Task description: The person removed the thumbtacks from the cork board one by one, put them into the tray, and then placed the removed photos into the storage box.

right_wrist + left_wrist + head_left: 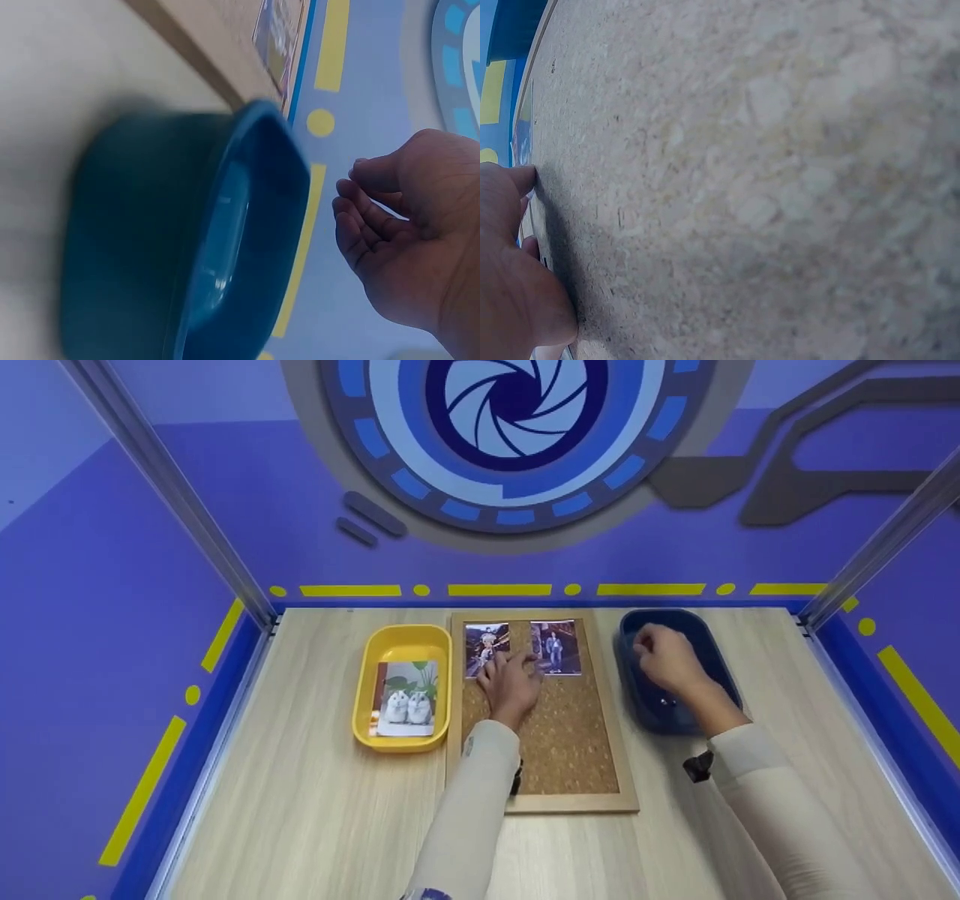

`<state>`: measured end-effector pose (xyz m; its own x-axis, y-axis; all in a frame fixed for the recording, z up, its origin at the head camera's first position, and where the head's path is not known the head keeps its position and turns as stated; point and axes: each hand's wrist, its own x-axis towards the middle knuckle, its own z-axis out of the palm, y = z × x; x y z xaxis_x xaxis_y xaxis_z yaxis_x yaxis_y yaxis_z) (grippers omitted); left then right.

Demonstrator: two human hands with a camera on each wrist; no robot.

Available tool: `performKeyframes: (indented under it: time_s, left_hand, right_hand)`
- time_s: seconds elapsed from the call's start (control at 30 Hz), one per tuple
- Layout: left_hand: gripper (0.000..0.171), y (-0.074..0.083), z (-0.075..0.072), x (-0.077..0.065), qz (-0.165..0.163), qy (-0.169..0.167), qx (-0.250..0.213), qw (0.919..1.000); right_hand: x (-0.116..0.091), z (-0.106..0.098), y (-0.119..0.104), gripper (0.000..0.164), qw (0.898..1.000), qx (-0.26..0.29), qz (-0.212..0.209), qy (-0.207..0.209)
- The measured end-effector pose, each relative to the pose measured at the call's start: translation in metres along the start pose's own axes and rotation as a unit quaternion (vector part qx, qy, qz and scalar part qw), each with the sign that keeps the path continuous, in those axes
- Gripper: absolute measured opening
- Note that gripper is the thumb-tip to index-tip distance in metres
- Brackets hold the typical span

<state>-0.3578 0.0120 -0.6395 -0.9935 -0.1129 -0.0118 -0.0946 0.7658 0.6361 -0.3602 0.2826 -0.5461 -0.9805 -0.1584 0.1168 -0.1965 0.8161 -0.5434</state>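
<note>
My left hand point(511, 684) rests on the framed cork board point(559, 742), its fingers on the lower part of a photo point(486, 641) of a figure and beside a second photo point(556, 649) of a standing person. In the left wrist view, the hand point(514, 262) lies against the cork, its thumb touching the surface. Above the dark blue bin point(637, 712) hovers my right hand point(670, 660), thumb and fingers drawn together. In the right wrist view that hand point(412, 232) has bent fingers near the thumb; whether something tiny sits between the tips is unclear. Small shiny bits point(667, 702) lie in the bin.
Left of the board stands a yellow bin point(401, 747) holding a photo point(409, 705) of two white hamsters. All stand on a pale wooden table point(300, 810). A blue patterned back wall point(510, 562) and side walls enclose it.
</note>
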Motion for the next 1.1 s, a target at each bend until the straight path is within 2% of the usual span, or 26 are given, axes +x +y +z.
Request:
performKeyframes:
  time_s: [0.13, 0.27, 0.47, 0.9, 1.1]
  left_hand:
    - [0.03, -0.001, 0.002, 0.0, 0.003, 0.006, -0.01, 0.9999]
    - [0.027, -0.001, 0.003, 0.0, 0.006, 0.016, -0.03, 0.9994]
    - [0.027, -0.002, 0.004, 0.001, 0.011, 0.024, -0.022, 0.9994]
    - [0.027, -0.003, 0.006, 0.002, 0.008, 0.028, -0.032, 0.9991]
    - [0.027, -0.003, 0.007, 0.001, 0.009, 0.027, -0.034, 0.999]
  right_hand:
    - [0.002, 0.011, -0.011, 0.011, 1.0, 0.012, -0.013, 0.007]
    - [0.006, 0.021, -0.02, 0.015, 0.999, 0.036, -0.005, 0.002]
    - [0.015, 0.036, -0.033, 0.029, 0.998, 0.057, 0.021, -0.005]
    - [0.033, 0.084, -0.041, 0.033, 0.99, 0.113, 0.081, -0.007]
    - [0.04, 0.102, -0.04, 0.036, 0.983, 0.132, 0.127, -0.009]
